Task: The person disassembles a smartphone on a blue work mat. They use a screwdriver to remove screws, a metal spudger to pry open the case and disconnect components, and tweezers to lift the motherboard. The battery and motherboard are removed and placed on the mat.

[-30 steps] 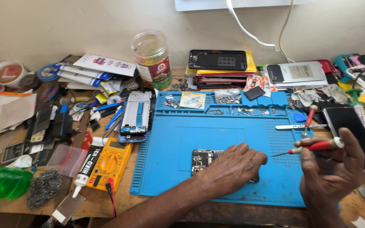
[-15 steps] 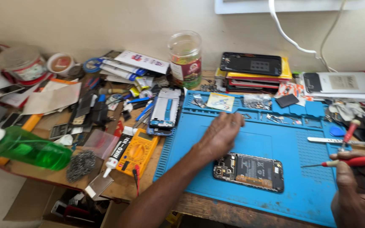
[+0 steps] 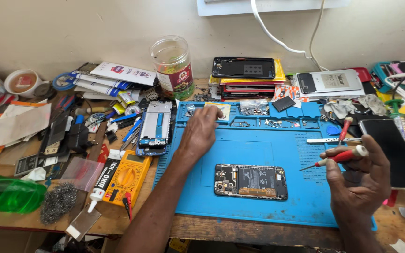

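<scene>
I take the blue mat [image 3: 258, 197] as my ref. Nearest me, R hand [image 3: 359, 180] sits over the mat's right front edge, fingers curled and clamped on a red-handled screwdriver [image 3: 341, 157]; tip points left, in over the mat, clear of the phone. Opened phone [image 3: 251, 181] lies flat, face down w/ its insides showing, centre-front of the mat, nothing touching it. Just off the mat's left edge: yellow multimeter [image 3: 128, 174], a small white glue tube [image 3: 103, 180] beside it, steel wool [image 3: 58, 201] further left, and a green spray bottle [image 3: 5, 194] well left at the frame edge.

Mid-depth, L hand [image 3: 201, 131] reaches to the mat's back-left part, palm down, fingers bent and close together at the tray compartments; from here I can't tell if they pinch anything, prob. just touching a small yellow packet [image 3: 219, 111] there. Phone frame [image 3: 154, 125] lies just left of the mat's back-left corner. Metal tweezers [image 3: 331, 140] rest on the mat's right side, behind the R hand. Dark phone, screen up [image 3: 392, 152], lies off the mat's right edge.

Behind the mat: clear plastic jar [image 3: 173, 68] at back left, a stack of phone parts [image 3: 244, 75] at back centre, a white cable [image 3: 277, 42] on the wall.
</scene>
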